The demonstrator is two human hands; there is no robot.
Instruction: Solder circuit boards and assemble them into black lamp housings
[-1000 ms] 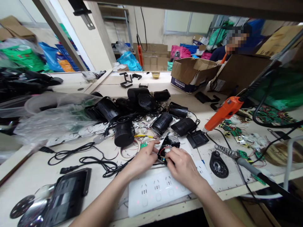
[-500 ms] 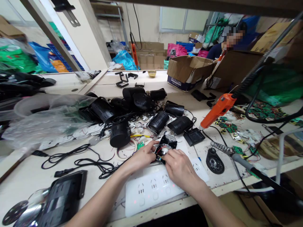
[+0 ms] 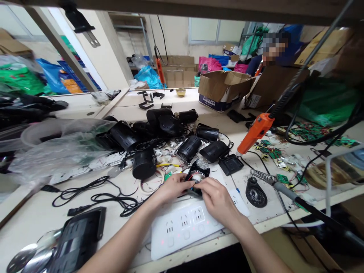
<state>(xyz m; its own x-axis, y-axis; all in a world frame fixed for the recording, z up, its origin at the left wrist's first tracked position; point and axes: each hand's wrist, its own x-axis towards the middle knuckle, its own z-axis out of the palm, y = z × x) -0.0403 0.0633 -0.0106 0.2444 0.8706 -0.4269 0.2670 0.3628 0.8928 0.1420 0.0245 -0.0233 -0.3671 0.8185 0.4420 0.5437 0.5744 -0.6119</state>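
Note:
A black open housing (image 3: 204,167) with a silvery round part and red wires inside lies at the middle of the bench, just behind the white socket panel (image 3: 186,231). My left hand (image 3: 174,186) grips its left side, with the thumb reaching over the inner parts. From the right, my right hand (image 3: 214,195) has its fingers closed at the near right part of the same housing. The fingertips of both hands almost meet there and hide the housing's near end. A green circuit board (image 3: 167,176) lies left of my left hand.
Several black cylindrical housings (image 3: 143,163) are heaped behind the hands. An orange screwdriver (image 3: 254,132) hangs at the right, near a soldering iron (image 3: 287,193) and its black stand (image 3: 256,192). Black cables (image 3: 113,197) lie left. A person (image 3: 257,62) is behind cardboard boxes (image 3: 224,89).
My left thumb has moved right, over the housing's inner parts, and my right fingers have shifted slightly. The camera view has shifted a little.

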